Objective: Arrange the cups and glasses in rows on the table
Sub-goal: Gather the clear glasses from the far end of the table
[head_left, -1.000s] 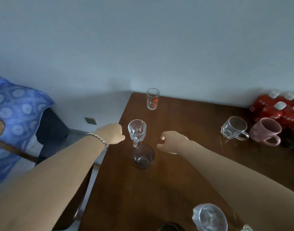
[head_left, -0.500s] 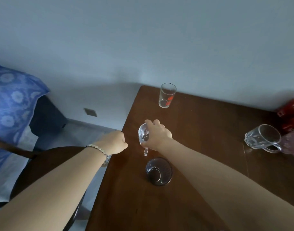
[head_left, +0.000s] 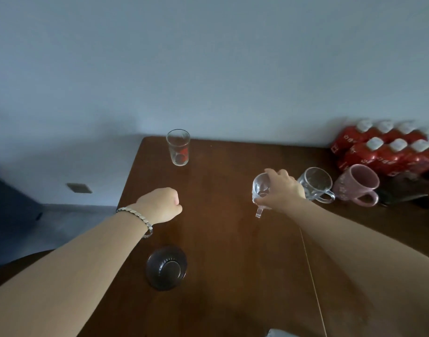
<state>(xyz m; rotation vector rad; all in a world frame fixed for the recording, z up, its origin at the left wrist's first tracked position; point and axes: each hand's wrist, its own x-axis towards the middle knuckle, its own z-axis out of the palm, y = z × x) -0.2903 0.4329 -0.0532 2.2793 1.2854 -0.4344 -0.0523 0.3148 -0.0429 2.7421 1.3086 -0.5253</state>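
My right hand (head_left: pixel 281 190) grips the small glass mug (head_left: pixel 259 190) by its rim, carried over from the left edge of the table (head_left: pixel 220 239) to just left of the clear mug (head_left: pixel 315 184), with bare wood nearer me. Its axis is upright, handle toward me. My left hand (head_left: pixel 160 205) is a fist, holding nothing

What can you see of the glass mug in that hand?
The small clear patterned glass mug looks empty. The right hand grips it from above, fingers over its rim. Its handle points toward the camera. It is left of a second clear glass mug; whether it touches the brown wooden table is unclear.
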